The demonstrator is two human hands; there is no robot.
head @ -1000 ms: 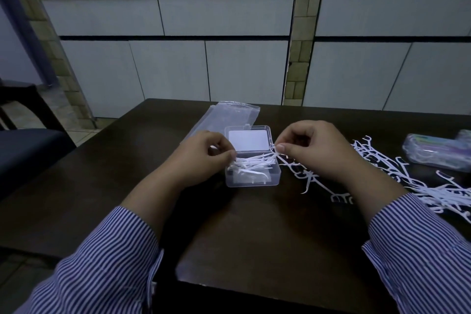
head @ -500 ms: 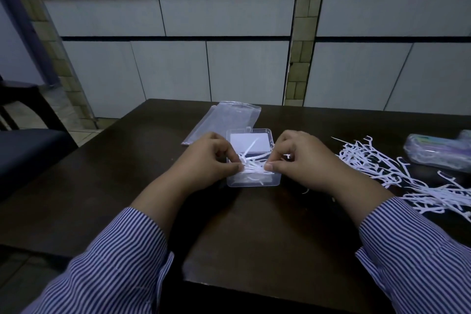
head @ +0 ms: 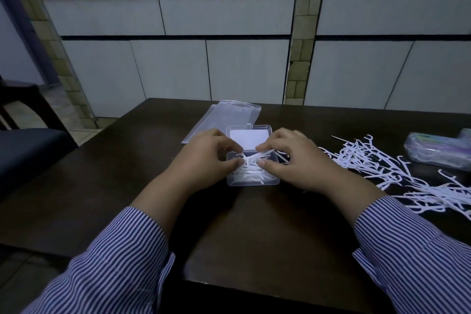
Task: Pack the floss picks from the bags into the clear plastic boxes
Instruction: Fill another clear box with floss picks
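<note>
Clear plastic box (head: 252, 181), left hand (head: 206, 158) and right hand (head: 295, 158) seemingly pinching floss picks (head: 251, 160) over it

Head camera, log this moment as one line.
left hand and right hand: pinching floss picks | over open clear box | loose picks at right

A dark brown wooden surface (head: 254, 232) fills the foreground. Beyond its far edge stands a wall of pale grey cabinet panels (head: 224, 13) framed by beige tiles (head: 300, 58). A dark cushioned chair (head: 28, 150) sits at far left.
</note>
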